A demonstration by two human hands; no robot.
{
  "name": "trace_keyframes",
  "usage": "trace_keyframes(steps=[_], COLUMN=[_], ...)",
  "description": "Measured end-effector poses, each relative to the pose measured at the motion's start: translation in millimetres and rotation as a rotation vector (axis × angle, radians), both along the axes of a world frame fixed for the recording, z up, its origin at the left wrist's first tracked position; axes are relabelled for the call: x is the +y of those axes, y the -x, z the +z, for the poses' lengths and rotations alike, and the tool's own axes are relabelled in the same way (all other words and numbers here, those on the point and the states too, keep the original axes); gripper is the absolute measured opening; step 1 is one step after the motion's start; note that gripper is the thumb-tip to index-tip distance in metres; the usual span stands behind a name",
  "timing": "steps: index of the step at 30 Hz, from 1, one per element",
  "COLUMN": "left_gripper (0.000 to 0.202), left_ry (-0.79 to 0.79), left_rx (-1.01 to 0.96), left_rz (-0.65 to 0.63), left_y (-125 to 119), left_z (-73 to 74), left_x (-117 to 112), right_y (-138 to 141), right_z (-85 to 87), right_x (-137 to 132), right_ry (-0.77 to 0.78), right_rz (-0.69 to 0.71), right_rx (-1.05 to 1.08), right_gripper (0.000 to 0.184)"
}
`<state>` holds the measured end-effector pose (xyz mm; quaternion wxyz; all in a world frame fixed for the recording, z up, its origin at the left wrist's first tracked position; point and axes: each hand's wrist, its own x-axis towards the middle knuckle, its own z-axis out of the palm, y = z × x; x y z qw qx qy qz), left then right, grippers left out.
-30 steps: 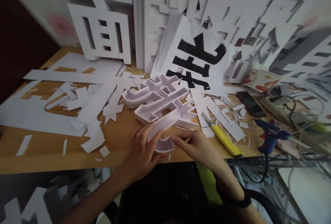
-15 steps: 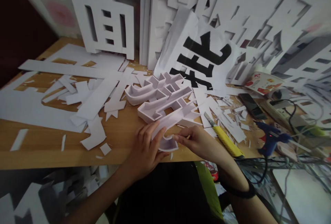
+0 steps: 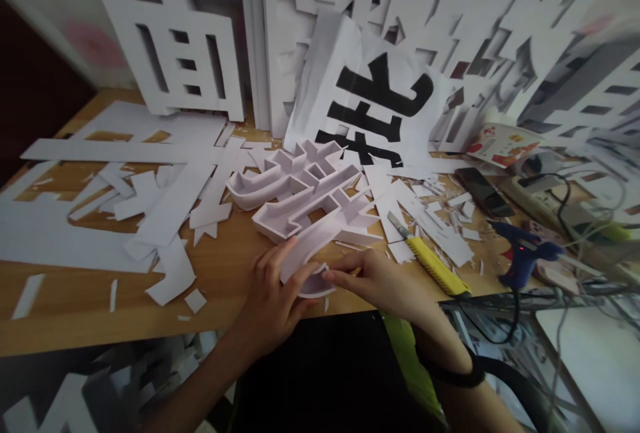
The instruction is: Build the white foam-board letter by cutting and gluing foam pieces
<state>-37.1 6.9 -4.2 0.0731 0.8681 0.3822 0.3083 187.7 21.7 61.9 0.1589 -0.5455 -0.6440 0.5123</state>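
Observation:
A white three-dimensional foam-board character lies on the wooden table, its near end at the table's front edge. My left hand cups that curved near end from the left, fingers wrapped against its wall. My right hand presses the same curved strip from the right with thumb and fingers pinched on it. A dark band circles my right wrist.
A yellow utility knife lies just right of my right hand. A blue glue gun with cables sits further right, beside a phone. White offcuts litter the left. A printed black character sheet and cut-out boards lean behind.
The view shifted slightly. Both hands stay on the near curved end of the character, with only small finger adjustments.

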Motion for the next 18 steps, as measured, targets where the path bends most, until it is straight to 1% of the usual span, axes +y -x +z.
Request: trace_keyframes(steps=[2, 5, 6, 8, 10, 13, 14, 16, 18], left_gripper=[0.042, 0.041, 0.041, 0.040, 0.042, 0.050, 0.054, 0.057, 0.048], left_ry=[0.024, 0.066, 0.075, 0.076, 0.060, 0.027, 0.016, 0.001, 0.015], left_rx=[0.007, 0.011, 0.015, 0.030, 0.058, 0.093, 0.104, 0.114, 0.099], left_rz=[-0.014, -0.021, -0.014, 0.019, 0.070, 0.159, 0.180, 0.197, 0.204], left_y=[1, 2, 2, 1, -3, -11, -14, -22, -29], left_z=[1.7, 4.9, 6.1, 9.2, 13.5, 22.6, 26.2, 34.0, 41.7], left_x=[0, 0, -1, -2, -4, -8, -9, -9, -9], right_y=[1, 0, -2, -8, -17, -28, -30, -32, -33], right_z=[-3.6, -6.9, -6.8, -5.1, -3.6, -9.4, -14.2, -27.0, -40.1], right_x=[0, 0, 0, -2, -6, -16, -20, -28, -33], right_ry=[0.005, -0.010, -0.020, -0.062, -0.127, -0.212, -0.239, -0.315, -0.413], right_rz=[-0.023, -0.040, -0.045, -0.075, -0.180, -0.404, -0.458, -0.518, -0.552], right_rx=[-0.040, -0.002, 0.015, 0.030, 0.036, 0.128, 0.171, 0.243, 0.268], right_gripper=[0.030, 0.028, 0.030, 0.040, 0.047, 0.040, 0.036, 0.031, 0.027])
